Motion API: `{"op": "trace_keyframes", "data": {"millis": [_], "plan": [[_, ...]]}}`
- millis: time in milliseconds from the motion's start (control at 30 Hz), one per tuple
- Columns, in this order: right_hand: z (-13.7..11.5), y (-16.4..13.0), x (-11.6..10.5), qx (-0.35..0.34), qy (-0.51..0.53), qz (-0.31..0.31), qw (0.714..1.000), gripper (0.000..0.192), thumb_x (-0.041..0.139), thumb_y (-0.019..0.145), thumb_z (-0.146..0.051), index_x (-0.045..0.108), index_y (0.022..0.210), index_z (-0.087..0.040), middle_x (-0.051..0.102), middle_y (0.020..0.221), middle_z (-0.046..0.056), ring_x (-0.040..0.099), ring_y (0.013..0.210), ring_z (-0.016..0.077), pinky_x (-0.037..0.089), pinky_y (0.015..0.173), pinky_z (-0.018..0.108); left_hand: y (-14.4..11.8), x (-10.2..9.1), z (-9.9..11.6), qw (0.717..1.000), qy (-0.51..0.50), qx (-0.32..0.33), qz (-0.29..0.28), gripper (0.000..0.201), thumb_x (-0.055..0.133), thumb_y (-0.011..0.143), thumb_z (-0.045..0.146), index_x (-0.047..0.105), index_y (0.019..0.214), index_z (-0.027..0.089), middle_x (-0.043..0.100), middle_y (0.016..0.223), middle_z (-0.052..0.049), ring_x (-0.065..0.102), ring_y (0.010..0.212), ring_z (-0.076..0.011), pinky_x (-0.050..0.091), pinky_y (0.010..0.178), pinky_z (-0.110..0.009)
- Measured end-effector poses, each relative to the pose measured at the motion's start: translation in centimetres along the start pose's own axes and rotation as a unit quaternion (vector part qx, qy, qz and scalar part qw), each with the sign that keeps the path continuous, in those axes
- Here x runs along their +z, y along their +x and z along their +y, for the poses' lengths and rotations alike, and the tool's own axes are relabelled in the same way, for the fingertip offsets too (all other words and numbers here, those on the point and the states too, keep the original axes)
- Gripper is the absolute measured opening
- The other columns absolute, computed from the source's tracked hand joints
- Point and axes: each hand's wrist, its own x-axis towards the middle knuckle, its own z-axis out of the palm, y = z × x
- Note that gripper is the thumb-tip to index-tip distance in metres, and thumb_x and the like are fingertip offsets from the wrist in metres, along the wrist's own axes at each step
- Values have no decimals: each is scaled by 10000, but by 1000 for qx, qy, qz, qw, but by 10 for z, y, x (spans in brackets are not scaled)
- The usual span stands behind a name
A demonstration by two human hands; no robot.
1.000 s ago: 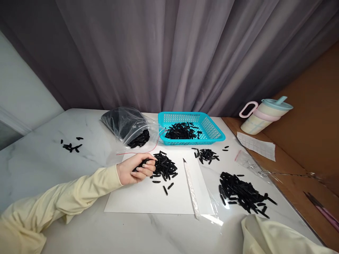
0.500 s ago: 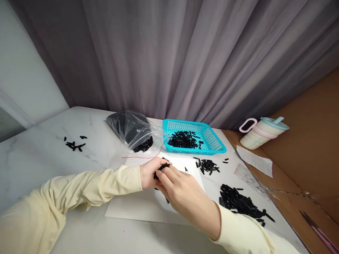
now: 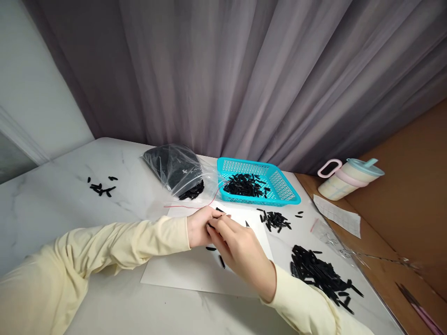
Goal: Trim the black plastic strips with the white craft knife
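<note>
Above a white sheet (image 3: 174, 267), my two hands meet. My left hand (image 3: 199, 227) is closed around small black strips (image 3: 210, 225), only a dark bit of which shows. My right hand (image 3: 242, 249) lies over it, its fingers curled together with their tips at that bit. How many strips the hands hold is hidden. On the sheet below, a loose black strip (image 3: 222, 262) and a few more lie near my fingers.
Behind the hands are a clear bag (image 3: 174, 170) of black strips and a turquoise basket (image 3: 279, 186) partly filled with them. A small pile (image 3: 275, 220) and a larger pile (image 3: 317, 270) lie right. A cup (image 3: 344, 181) and tweezers (image 3: 417, 304) are further right.
My right hand has shifted slightly left and closed over my left hand, covering the black clump that showed before. Strips on the sheet below show more clearly. The view has shifted slightly.
</note>
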Motion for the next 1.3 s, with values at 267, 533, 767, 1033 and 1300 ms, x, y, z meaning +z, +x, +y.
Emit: {"op": "trace_keyframes", "data": {"millis": [267,533,767,1033,1300], "plan": [[0,-15,-3,370,584,23,722,264,586,819,-407,596,814,-143,615,714,45,569,588,126,387,381,178,-9,-10,3,999,-33,3,41,333,303,878,87,462,587,113,407,532,21,357,368,-26,278,310,-104],[15,-44,11,436,706,-38,558,255,733,706,-341,612,780,-129,652,745,42,523,491,53,347,354,121,-21,-21,-3,994,72,86,10,119,516,830,132,584,745,83,497,681,-15,363,414,-9,149,276,-95],[22,-49,16,400,724,-68,558,223,770,664,-227,684,845,-128,650,634,8,561,505,67,456,454,163,-26,-36,-25,934,333,123,29,248,494,843,320,521,660,154,324,450,74,203,356,-29,142,337,-156],[23,-53,18,404,702,-56,583,167,753,687,-216,676,807,-127,672,605,17,602,466,87,486,483,193,-27,-35,-31,861,470,188,53,205,557,787,308,561,634,171,328,428,79,250,375,-56,226,382,-198],[23,-51,16,393,708,-98,579,176,764,662,-206,662,764,-106,652,549,13,590,433,92,490,462,200,-31,-34,-33,866,470,166,19,229,540,792,373,541,710,159,305,451,96,235,392,-48,207,374,-192]]}}
